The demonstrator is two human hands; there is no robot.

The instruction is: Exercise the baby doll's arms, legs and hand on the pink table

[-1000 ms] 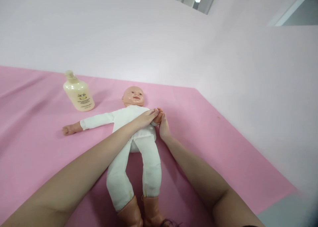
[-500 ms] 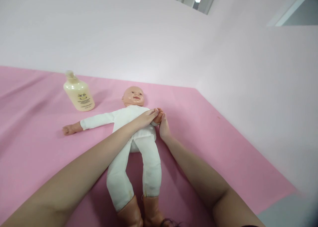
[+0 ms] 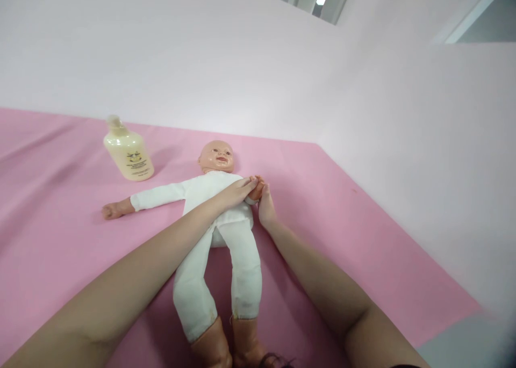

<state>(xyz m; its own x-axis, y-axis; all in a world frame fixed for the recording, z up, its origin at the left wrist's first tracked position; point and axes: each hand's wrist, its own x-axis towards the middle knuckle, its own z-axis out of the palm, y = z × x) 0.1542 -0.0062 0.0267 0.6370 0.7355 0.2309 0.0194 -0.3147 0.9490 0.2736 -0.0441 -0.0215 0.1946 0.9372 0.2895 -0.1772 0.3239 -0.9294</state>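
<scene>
A baby doll with a white cloth body lies on its back, its head away from me and its feet toward me. Across its torso reaches my left arm, and my left hand is closed on the doll's small hand. From the other side my right hand presses against that same doll hand, fingers mostly hidden behind it. The doll's other arm is stretched out sideways on the pink cover.
A pale yellow pump bottle with a printed label stands at the left, beyond the doll's outstretched arm. The pink cover ends at a white wall behind and along the right. Some dark hair strands show at the bottom edge.
</scene>
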